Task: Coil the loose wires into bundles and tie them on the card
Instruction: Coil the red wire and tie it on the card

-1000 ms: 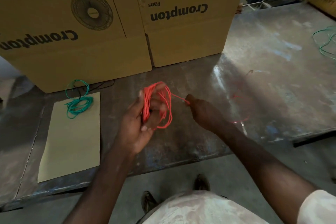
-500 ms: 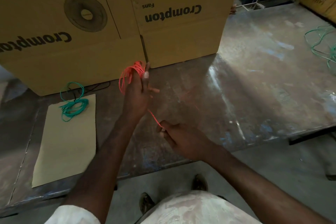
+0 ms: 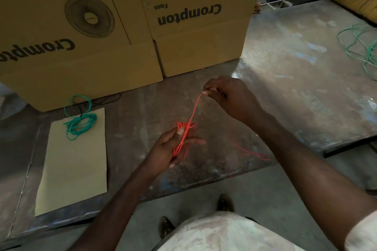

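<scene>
Winding on: red wire coil point(image 3: 183, 140) now low and close to the body, gripped in the left hand point(image 3: 169, 149), thumb pressed over the strands, fingers curled behind. Raised half a second ago near the boxes, now dropped back toward the desk edge. Free strand running taut up and away from the coil to the right hand point(image 3: 228, 98), pinched between thumb and fingertips, swung from below the coil to beyond it. Reads as one more turn being laid, so coiling not finished. Loose red tail point(image 3: 251, 152) trailing on the desk point(image 3: 285, 87) beneath the right forearm, short, suggesting few turns left before tying. Off to the left of the left hand, finished green bundle point(image 3: 80, 123) lying on the card point(image 3: 75, 165). Far right of the right hand, loose green wire point(image 3: 363, 47) waiting. Behind both hands, cardboard boxes point(image 3: 193, 47).
</scene>
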